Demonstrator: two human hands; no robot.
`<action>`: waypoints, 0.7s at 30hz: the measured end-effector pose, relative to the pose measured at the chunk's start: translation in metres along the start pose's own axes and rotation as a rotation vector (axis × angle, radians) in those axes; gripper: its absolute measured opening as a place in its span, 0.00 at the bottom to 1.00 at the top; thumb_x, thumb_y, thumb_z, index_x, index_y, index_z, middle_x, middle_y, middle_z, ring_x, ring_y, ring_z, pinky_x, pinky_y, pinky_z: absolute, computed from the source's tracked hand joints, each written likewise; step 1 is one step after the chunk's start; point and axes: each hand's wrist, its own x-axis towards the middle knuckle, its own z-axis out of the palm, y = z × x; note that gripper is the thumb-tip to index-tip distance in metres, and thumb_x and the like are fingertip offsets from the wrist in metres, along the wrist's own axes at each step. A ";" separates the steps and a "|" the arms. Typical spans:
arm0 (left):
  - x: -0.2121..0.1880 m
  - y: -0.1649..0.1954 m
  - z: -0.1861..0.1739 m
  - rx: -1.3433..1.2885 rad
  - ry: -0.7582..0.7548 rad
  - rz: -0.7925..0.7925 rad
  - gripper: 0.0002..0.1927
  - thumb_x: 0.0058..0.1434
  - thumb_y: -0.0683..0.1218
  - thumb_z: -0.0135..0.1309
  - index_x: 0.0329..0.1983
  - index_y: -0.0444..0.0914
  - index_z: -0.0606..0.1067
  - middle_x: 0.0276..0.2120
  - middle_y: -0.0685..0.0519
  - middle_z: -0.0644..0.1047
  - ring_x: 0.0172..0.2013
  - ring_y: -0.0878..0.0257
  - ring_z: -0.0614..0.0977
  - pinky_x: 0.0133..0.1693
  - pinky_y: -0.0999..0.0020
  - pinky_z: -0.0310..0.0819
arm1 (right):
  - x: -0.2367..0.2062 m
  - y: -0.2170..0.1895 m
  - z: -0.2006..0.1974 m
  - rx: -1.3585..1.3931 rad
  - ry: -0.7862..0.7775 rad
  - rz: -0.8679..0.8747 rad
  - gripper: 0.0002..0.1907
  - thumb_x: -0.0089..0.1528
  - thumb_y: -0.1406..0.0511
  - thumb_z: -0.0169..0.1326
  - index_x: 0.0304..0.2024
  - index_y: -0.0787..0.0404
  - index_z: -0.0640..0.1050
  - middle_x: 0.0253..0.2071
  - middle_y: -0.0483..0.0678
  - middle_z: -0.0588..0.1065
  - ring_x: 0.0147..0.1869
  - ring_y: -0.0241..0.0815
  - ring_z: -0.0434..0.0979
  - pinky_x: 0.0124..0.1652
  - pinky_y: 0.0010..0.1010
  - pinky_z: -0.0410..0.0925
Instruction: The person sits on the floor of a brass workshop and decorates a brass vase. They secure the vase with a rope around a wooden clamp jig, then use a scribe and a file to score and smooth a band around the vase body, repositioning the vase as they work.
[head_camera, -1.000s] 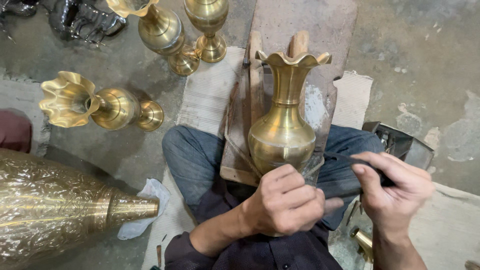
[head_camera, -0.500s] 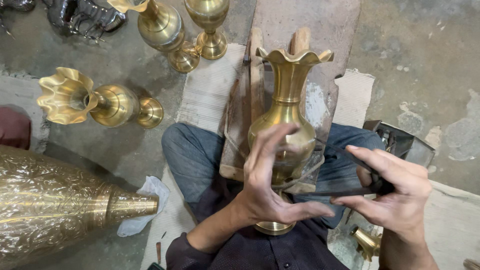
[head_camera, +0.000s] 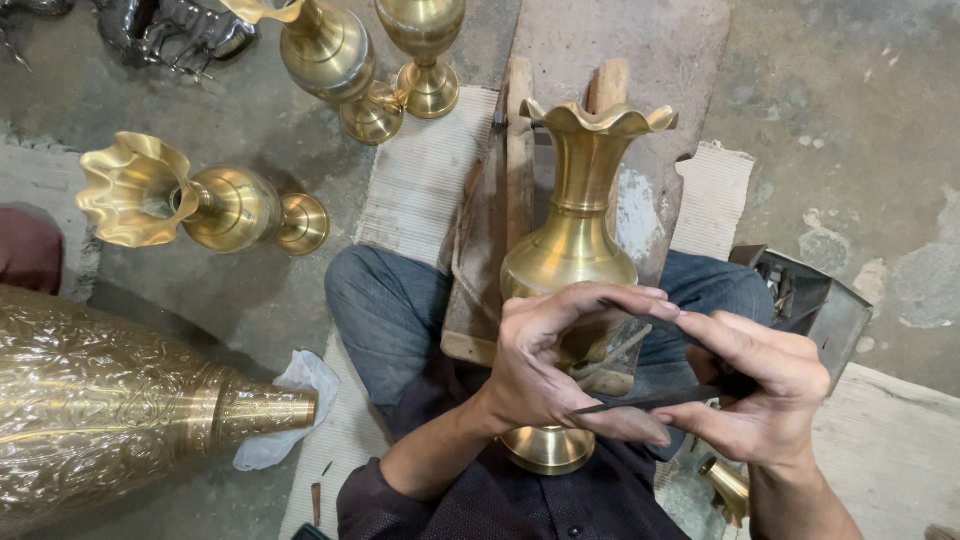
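Brass vase (head_camera: 575, 240) with a ruffled mouth, propped on a slanted wooden block (head_camera: 500, 240) across the lap of a seated person in jeans, foot toward the body, mouth pointing away. Landmark for all that follows.

Far left of the vase, at the frame's lower edge: huge engraved brass vessel (head_camera: 110, 400) on its side, by far the biggest piece, neck pointing toward the vase. White rag (head_camera: 290, 410) by its mouth.

Beneath the vase: grey concrete floor (head_camera: 850, 110), with pale woven mats (head_camera: 420, 180) spread under the wooden block.

Left of the vase: smaller ruffled vase (head_camera: 190, 205) lying flat on the floor. Up and left: two more brass vases (head_camera: 330, 60) near the top edge, one upright on its foot, one tipped.

Right of the vase: dark metal box (head_camera: 810, 300), open, contents too dim to read.

Over the vase's belly: left hand (head_camera: 555, 360), fingers curled, fingertips pinching the upper end of a thin dark tool (head_camera: 650, 400). Right hand (head_camera: 750, 390), just right of the belly, closed around the tool's other end. Tool spanning between both hands, crossing low over the belly.

Handling, as a judgement: solid metal, likely heavy for its size, rigid, polished and slippery, prone to rolling on that round belly. Safest holds probably at the narrow neck or the flared foot (head_camera: 548, 448); the thin ruffled rim looks easiest to dent.
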 end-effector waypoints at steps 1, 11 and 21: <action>0.001 -0.001 0.001 0.021 0.006 0.008 0.38 0.46 0.49 0.79 0.58 0.32 0.74 0.52 0.47 0.82 0.57 0.63 0.84 0.64 0.70 0.77 | 0.000 0.000 0.000 -0.003 0.004 0.004 0.38 0.46 0.58 0.73 0.54 0.70 0.77 0.23 0.40 0.65 0.25 0.27 0.60 0.26 0.23 0.52; 0.003 0.008 -0.009 0.381 0.172 0.139 0.46 0.51 0.70 0.65 0.58 0.30 0.71 0.55 0.43 0.77 0.63 0.51 0.74 0.66 0.55 0.70 | 0.020 -0.008 -0.015 0.080 -0.097 0.078 0.32 0.54 0.52 0.66 0.52 0.68 0.77 0.27 0.44 0.74 0.26 0.27 0.69 0.25 0.18 0.60; -0.027 -0.030 0.002 0.923 0.181 0.110 0.23 0.57 0.58 0.70 0.52 0.47 0.79 0.69 0.37 0.64 0.72 0.38 0.61 0.74 0.38 0.55 | 0.082 -0.041 -0.044 -0.491 -0.187 0.371 0.22 0.64 0.70 0.56 0.63 0.61 0.76 0.26 0.50 0.80 0.29 0.31 0.80 0.27 0.22 0.69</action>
